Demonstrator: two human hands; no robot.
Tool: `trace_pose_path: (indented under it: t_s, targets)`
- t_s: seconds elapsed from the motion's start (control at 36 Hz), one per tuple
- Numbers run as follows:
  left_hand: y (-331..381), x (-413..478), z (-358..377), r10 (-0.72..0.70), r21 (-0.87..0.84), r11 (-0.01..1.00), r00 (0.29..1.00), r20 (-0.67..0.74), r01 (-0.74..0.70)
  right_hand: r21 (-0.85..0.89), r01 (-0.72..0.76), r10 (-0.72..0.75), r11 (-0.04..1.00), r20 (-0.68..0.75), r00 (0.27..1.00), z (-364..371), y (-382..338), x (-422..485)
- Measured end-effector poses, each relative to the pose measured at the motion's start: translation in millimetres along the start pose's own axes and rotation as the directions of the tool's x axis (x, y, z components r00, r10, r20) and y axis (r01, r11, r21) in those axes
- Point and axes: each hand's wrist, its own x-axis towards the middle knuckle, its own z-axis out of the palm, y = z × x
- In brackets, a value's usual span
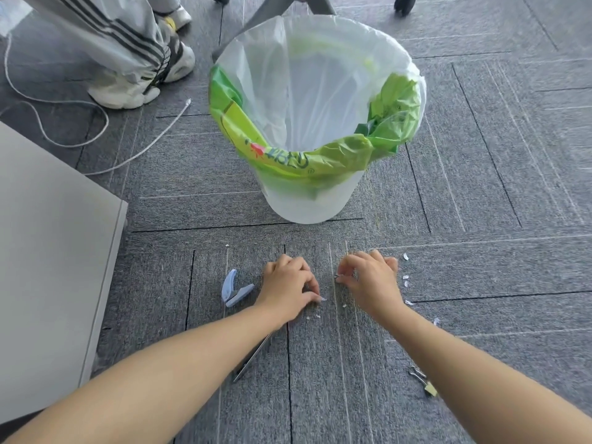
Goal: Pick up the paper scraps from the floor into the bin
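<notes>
Left hand [288, 283]: fingers curled, pinching a paper scrap [321, 298] on the carpet [480, 315]
Right hand [371, 277]: fingertips pinching a small bit [338, 277]
Other scraps [405, 277]: scattered just beside that hand
Bin [320, 206]: beyond both hands, apart

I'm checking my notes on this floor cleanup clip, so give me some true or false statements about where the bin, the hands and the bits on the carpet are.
1. The bin stands upright with a liner in it. True.
2. Both hands are raised over the bin. False: the left hand and right hand are down at the carpet, short of the bin.
3. A pale blue tool lies left of the left hand. True.
4. No paper scraps remain on the floor. False: paper scraps lie right of the right hand.
5. The binder clip is in the bin. False: it lies on the carpet.
</notes>
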Motion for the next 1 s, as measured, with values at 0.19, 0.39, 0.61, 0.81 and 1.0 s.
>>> trace_pose_path:
  t_s: [0.19, 0.39, 0.61, 0.81, 1.0]
  targets:
    - [4, 4, 3, -0.007, 0.022, 1.000, 1.000, 0.001, 0.007, -0.071, 0.019, -0.020, 0.997, -0.017, 1.000, 1, -3, -1]
    - [6, 5, 2, -0.024, 0.000, 1.000, 1.000, -0.002, 0.024, 0.056, -0.112, 0.117, 0.992, -0.100, 0.988, 2, 9, -1]
    - [4, 7, 0, 0.030, 0.026, 0.999, 0.999, 0.040, -0.031, 0.052, -0.121, 0.123, 0.991, -0.047, 0.991, -2, 6, 6]
    - [3, 10, 0, 0.039, 0.029, 0.999, 0.998, 0.046, -0.040, 0.060, -0.086, 0.086, 0.994, 0.006, 0.996, -12, 6, 15]
    - [5, 7, 1, 0.075, 0.123, 0.989, 0.996, 0.051, -0.081, -0.081, 0.025, -0.019, 0.996, 0.068, 0.997, -15, 5, 22]
